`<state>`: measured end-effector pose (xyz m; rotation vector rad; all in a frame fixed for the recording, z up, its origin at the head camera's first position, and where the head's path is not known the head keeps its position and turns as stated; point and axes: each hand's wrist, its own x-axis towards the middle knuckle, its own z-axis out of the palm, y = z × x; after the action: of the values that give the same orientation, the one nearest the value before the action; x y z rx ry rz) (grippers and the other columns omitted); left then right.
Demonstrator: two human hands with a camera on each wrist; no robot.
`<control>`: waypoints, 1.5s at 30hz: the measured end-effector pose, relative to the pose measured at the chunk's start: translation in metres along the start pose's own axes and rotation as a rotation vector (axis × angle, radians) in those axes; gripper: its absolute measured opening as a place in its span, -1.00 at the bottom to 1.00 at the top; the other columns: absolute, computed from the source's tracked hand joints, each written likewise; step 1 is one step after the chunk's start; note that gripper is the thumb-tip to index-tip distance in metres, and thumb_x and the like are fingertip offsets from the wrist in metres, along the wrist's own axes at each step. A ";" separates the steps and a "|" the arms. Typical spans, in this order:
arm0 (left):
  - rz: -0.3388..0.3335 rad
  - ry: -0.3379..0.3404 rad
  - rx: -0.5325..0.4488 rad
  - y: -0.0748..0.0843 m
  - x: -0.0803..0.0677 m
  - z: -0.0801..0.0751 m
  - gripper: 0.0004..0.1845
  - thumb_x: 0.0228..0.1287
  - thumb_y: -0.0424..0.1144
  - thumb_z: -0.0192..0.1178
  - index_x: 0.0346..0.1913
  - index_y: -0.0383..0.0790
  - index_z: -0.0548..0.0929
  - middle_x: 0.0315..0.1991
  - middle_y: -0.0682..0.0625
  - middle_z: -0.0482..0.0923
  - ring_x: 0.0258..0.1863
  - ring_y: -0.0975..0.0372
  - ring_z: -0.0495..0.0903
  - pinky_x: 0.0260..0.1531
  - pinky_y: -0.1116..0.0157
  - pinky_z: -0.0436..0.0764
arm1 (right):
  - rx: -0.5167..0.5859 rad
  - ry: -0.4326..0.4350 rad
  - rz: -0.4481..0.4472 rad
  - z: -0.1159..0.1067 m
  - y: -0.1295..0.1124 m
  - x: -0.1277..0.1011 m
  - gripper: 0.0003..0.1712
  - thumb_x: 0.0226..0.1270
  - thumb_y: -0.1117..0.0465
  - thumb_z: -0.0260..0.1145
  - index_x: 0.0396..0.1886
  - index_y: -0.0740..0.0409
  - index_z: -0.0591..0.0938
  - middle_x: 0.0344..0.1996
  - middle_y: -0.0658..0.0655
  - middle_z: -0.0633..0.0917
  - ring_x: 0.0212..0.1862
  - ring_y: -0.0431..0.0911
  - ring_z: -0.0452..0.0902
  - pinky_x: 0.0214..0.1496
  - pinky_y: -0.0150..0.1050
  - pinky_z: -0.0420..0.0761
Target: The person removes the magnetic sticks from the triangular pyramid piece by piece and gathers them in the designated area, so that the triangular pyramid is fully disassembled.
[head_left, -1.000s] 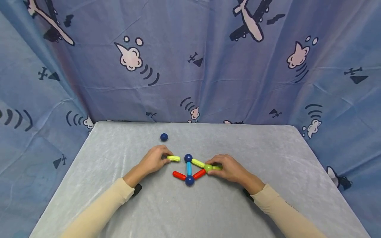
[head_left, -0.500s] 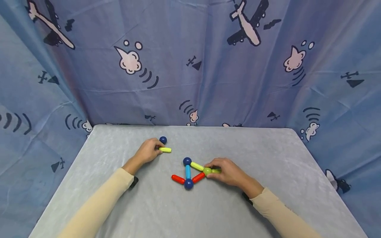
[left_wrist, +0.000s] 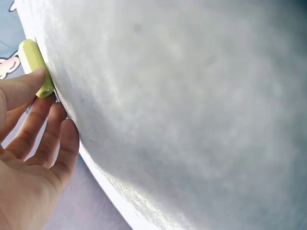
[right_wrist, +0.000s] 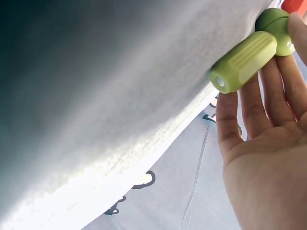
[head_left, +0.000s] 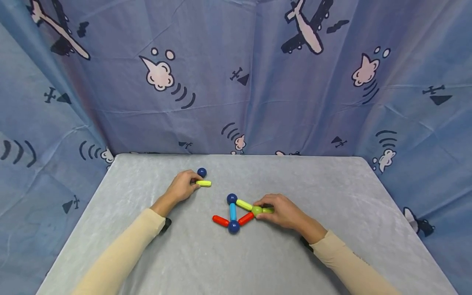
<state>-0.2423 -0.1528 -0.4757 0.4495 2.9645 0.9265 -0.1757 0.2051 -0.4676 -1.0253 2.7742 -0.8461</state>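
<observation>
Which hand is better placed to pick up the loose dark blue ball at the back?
Probably the left hand: it holds the yellow stick right beside the blue ball, while the right hand grips the green stick.

**Grey table and what lies on it**

A grey table [head_left: 206,262] carries a blue ball [head_left: 201,172] at 11 o'clock with a yellow stick [head_left: 204,183] just beside it. At centre lies a joined figure [head_left: 236,214] of red, blue and yellow-green sticks with balls.
</observation>
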 end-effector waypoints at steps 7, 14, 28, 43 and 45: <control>-0.008 0.022 0.005 0.000 -0.002 0.002 -0.80 0.22 -0.35 0.38 -0.08 -0.20 0.77 -0.25 -0.06 0.63 -0.26 0.15 0.54 -0.17 0.16 0.53 | -0.003 0.002 0.000 0.001 0.001 -0.001 -0.60 0.18 0.01 0.50 0.02 -0.02 0.74 -0.18 -0.12 0.77 -0.16 -0.28 0.63 -0.03 -0.24 0.63; -0.013 0.019 0.006 0.001 -0.005 0.002 -0.79 0.22 -0.34 0.38 -0.07 -0.20 0.77 -0.22 -0.07 0.64 -0.23 0.14 0.57 -0.14 0.13 0.55 | -0.006 -0.002 0.004 0.002 0.001 -0.002 -0.60 0.18 0.00 0.50 0.02 -0.02 0.74 -0.18 -0.13 0.77 -0.16 -0.28 0.63 -0.02 -0.23 0.62; 0.051 0.021 0.026 0.006 -0.011 -0.001 -0.71 0.18 -0.33 0.42 -0.01 -0.18 0.74 -0.13 -0.07 0.64 -0.11 0.10 0.59 -0.03 0.10 0.57 | 0.011 -0.006 0.037 0.004 0.001 -0.001 -0.59 0.16 0.00 0.51 0.02 -0.05 0.74 -0.18 -0.15 0.77 -0.16 -0.29 0.63 -0.02 -0.24 0.63; 0.438 -0.295 0.013 0.065 -0.062 0.017 -0.75 0.21 -0.20 0.42 -0.04 -0.03 0.75 -0.07 0.13 0.64 0.02 0.27 0.55 0.14 0.21 0.55 | 0.020 -0.003 0.021 0.000 0.000 0.001 -0.59 0.16 0.01 0.51 0.02 -0.05 0.74 -0.18 -0.14 0.77 -0.15 -0.26 0.64 -0.01 -0.21 0.64; 0.445 -0.300 0.017 0.065 -0.065 0.019 -0.77 0.21 -0.21 0.42 -0.06 -0.01 0.75 -0.09 0.14 0.64 0.00 0.28 0.55 0.13 0.21 0.56 | 0.020 -0.002 0.024 0.000 0.000 0.002 -0.60 0.16 0.01 0.51 0.02 -0.05 0.74 -0.18 -0.14 0.77 -0.15 -0.26 0.64 -0.01 -0.21 0.64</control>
<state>-0.1602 -0.1084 -0.4606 1.1676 2.6439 0.7668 -0.1770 0.2039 -0.4677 -0.9877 2.7641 -0.8679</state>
